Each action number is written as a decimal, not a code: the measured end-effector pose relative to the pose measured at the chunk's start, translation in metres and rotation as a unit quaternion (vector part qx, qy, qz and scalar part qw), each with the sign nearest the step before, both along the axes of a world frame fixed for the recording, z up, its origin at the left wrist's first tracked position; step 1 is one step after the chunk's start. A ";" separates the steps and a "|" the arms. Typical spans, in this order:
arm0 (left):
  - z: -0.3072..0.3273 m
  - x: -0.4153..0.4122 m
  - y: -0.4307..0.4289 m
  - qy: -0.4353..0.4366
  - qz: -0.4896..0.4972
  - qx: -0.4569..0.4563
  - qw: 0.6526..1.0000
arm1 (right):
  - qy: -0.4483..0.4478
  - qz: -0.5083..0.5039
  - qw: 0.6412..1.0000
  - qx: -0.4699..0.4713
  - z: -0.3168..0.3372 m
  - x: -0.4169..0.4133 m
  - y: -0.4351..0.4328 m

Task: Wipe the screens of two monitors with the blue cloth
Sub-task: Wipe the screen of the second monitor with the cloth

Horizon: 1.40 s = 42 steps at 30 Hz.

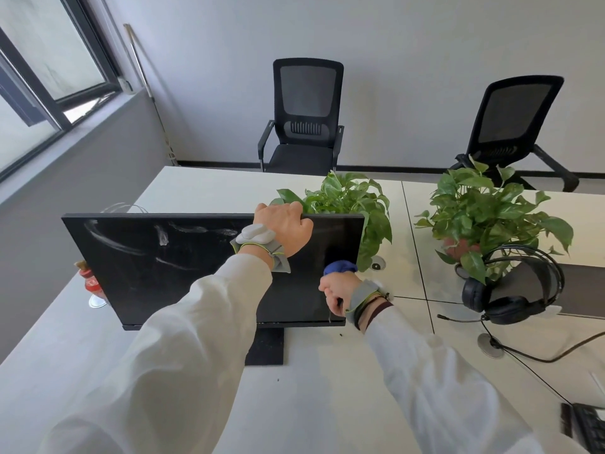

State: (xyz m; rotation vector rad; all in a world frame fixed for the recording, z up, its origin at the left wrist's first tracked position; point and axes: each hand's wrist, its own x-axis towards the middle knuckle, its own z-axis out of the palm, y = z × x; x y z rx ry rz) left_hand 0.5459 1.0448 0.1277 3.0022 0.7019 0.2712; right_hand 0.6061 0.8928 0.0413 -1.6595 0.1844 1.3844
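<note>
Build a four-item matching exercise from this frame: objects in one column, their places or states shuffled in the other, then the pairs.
Things:
1. left hand
2. blue cloth
3. headset
4. red bottle

Places or states:
A. hung on the right-hand monitor
B. gripping the monitor's top edge
C. behind the monitor's left edge
D. bunched in the right hand against the screen's right side

Pairs: 1-B, 2-D, 3-A, 4-C

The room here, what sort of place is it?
Most likely an office: white desks pushed together, black mesh chairs, a monitor being wiped, and a headset beside potted plants.
</note>
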 end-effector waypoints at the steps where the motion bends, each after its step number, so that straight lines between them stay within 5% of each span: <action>1: 0.001 -0.001 0.000 0.003 -0.001 0.000 1.000 | 0.001 0.017 1.000 -0.008 -0.003 -0.001 -0.002; 5: 0.004 -0.003 0.004 0.017 -0.003 -0.007 1.000 | 0.037 0.001 0.999 0.019 0.016 0.012 0.003; 12: 0.008 0.002 0.008 0.074 -0.010 -0.019 0.997 | -0.059 -0.021 0.996 0.071 0.064 0.027 0.016; 19: 0.020 0.001 0.000 0.104 0.010 -0.029 0.994 | 0.059 -0.019 0.998 0.026 0.013 0.010 -0.001; 26: 0.027 0.002 -0.003 0.113 0.028 -0.022 0.993 | -0.054 -0.006 0.995 0.083 0.089 0.029 0.026; 36: 0.033 0.002 -0.013 0.133 0.036 -0.016 0.990 | 0.020 0.027 0.999 0.023 0.028 0.011 0.006; 42: 0.029 -0.001 -0.006 0.105 0.022 -0.025 0.994 | -0.038 0.008 0.996 0.076 0.091 0.030 0.026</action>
